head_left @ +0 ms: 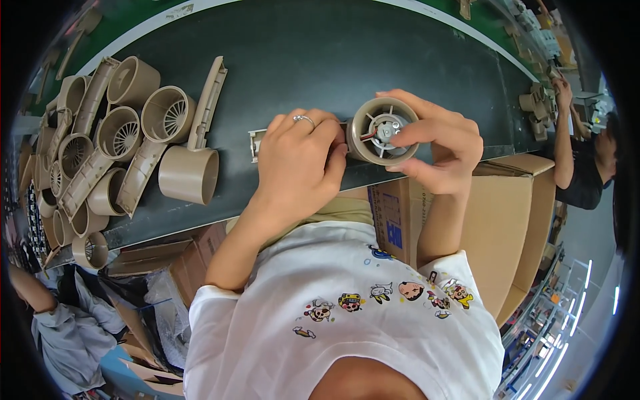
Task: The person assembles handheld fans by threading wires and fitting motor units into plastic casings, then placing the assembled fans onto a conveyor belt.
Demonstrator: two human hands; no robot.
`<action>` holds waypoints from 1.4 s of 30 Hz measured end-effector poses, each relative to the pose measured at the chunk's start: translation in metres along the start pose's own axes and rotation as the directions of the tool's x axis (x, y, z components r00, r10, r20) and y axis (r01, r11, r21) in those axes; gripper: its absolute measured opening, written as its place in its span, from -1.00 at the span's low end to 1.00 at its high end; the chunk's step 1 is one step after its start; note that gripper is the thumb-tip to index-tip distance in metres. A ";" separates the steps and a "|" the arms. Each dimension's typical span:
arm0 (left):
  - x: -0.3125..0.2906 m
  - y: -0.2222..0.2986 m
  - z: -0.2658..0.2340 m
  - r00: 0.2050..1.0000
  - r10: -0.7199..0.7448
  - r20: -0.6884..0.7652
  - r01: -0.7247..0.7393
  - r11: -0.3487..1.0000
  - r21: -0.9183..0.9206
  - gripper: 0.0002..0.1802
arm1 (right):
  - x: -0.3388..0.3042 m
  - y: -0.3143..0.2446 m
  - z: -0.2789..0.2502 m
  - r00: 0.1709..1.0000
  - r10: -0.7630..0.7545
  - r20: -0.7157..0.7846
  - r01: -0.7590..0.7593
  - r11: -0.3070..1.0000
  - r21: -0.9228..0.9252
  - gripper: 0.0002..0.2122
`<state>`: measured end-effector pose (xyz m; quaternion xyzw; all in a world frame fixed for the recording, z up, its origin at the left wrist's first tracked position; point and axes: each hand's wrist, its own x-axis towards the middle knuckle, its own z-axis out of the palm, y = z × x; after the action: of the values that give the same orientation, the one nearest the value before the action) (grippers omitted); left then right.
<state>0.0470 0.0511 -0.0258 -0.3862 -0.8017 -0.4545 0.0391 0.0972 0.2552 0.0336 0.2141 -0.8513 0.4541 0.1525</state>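
My left hand (293,157), a ring on one finger, is closed round the handle (255,147) of a beige hair dryer housing (356,120). The handle's open end sticks out past the hand on the left. The round barrel of the housing faces up, and a silver motor (385,131) with a red wire sits inside it among thin spokes. My right hand (445,143) grips the barrel from the right, thumb below and fingers above. One of its fingertips reaches over the rim onto the motor. The palm side of my left hand is hidden.
Several more beige housings (189,175) lie clustered on the left of the dark green work surface (287,60). Open cardboard boxes (493,227) stand below its near edge. At the right a co-worker's arm (564,133) reaches beside more beige parts (535,103); another person's sleeve (73,340) shows lower left.
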 end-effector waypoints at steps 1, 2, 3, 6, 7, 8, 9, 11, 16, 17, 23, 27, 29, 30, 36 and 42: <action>0.000 0.002 0.002 1.000 -0.021 0.001 0.021 1.000 0.014 -0.94 | -0.003 0.005 0.000 1.000 -0.007 0.003 0.006 0.992 0.122 -0.73; 0.000 0.003 0.003 0.999 -0.042 0.001 0.042 0.999 0.027 -0.93 | -0.007 0.010 0.005 1.000 -0.008 0.001 0.008 0.992 0.124 -0.73; 0.000 0.003 0.004 0.999 -0.041 0.003 0.041 0.999 0.030 -0.93 | -0.010 0.015 0.013 0.995 -0.015 -0.095 0.036 0.974 0.225 -0.76; -0.003 0.003 0.005 0.996 -0.021 -0.083 0.024 0.999 0.041 -0.94 | -0.022 0.021 0.034 0.972 0.022 -0.232 0.057 0.942 0.330 -0.77; -0.004 0.002 0.006 0.995 -0.071 -0.071 0.070 0.997 -0.012 -0.94 | -0.025 0.023 0.043 0.943 0.049 -0.330 0.077 0.930 0.359 -0.76; -0.005 0.001 0.006 0.991 -0.121 -0.055 0.117 0.991 -0.066 -0.94 | -0.027 0.023 0.049 0.902 0.080 -0.424 0.099 0.918 0.385 -0.75; -0.004 -0.001 0.006 0.991 -0.122 -0.051 0.119 0.991 -0.066 -0.94 | -0.028 0.020 0.054 0.876 0.153 -0.457 0.061 0.906 0.419 -0.75; -0.004 -0.004 0.007 0.992 -0.070 -0.104 0.065 0.997 -0.045 -0.94 | -0.030 0.026 0.055 0.880 0.130 -0.458 0.067 0.918 0.390 -0.74; -0.004 0.001 0.012 0.986 -0.030 -0.166 0.040 0.997 0.060 -0.92 | -0.032 0.039 0.043 0.914 0.113 -0.390 0.082 0.889 0.450 -0.74; -0.005 0.000 0.013 0.984 -0.011 -0.176 0.023 0.998 0.066 -0.92 | -0.032 0.038 0.041 0.918 0.111 -0.382 0.070 0.900 0.431 -0.75; -0.005 0.002 0.018 0.978 0.048 -0.204 -0.019 0.990 0.138 -0.89 | -0.036 0.038 0.027 0.963 0.048 -0.264 0.064 0.914 0.401 -0.76; -0.007 -0.001 0.018 0.973 0.080 -0.215 -0.043 0.984 0.171 -0.88 | -0.041 0.037 0.022 0.977 0.056 -0.207 0.017 0.942 0.337 -0.77; -0.009 -0.003 0.017 0.974 0.070 -0.216 -0.038 0.988 0.148 -0.87 | -0.040 0.035 0.021 0.981 0.029 -0.193 0.019 0.970 0.242 -0.78; -0.010 -0.004 0.015 0.974 0.070 -0.217 -0.037 0.988 0.149 -0.87 | -0.038 0.034 0.021 0.981 0.028 -0.193 0.020 0.970 0.244 -0.78; -0.007 -0.004 -0.003 0.984 0.063 -0.167 -0.025 0.975 0.220 -0.89 | -0.038 0.046 0.030 0.986 -0.017 -0.166 0.066 0.953 0.294 -0.71; -0.018 -0.005 -0.022 0.998 0.038 -0.052 -0.025 0.973 0.231 -0.90 | -0.046 0.055 0.028 0.995 0.023 -0.093 0.000 0.970 0.241 -0.75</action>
<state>0.0499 0.0224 -0.0236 -0.3789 -0.8412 -0.3688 0.1134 0.1077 0.2691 -0.0412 0.2042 -0.7830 0.5646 0.1629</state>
